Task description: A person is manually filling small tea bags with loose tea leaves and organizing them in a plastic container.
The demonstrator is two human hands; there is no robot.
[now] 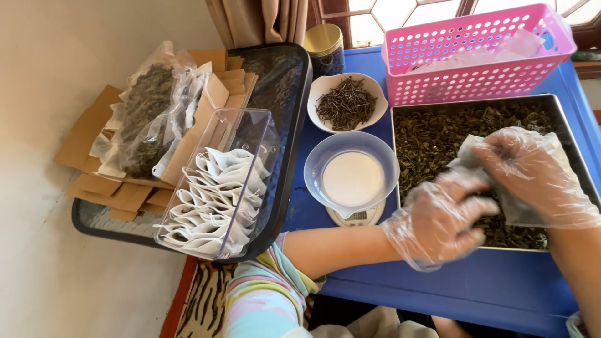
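Note:
Both my hands wear thin clear plastic gloves and meet over a steel tray (566, 116) full of dark dried leaves (438, 131). My left hand (441, 216) is curled at the tray's near left edge. My right hand (532, 169) is closed around a small white filter bag (468, 153) held just above the leaves; my left fingers touch the same bag from below.
A clear bowl (350, 166) rests on a small kitchen scale (357, 217) left of the tray. Behind it stand a white bowl of dried twigs (346, 103), a gold-lidded tin (325, 47) and a pink basket (476, 53). A clear box of white bags (216, 188) and kraft pouches (119, 134) lie on a black tray (285, 75).

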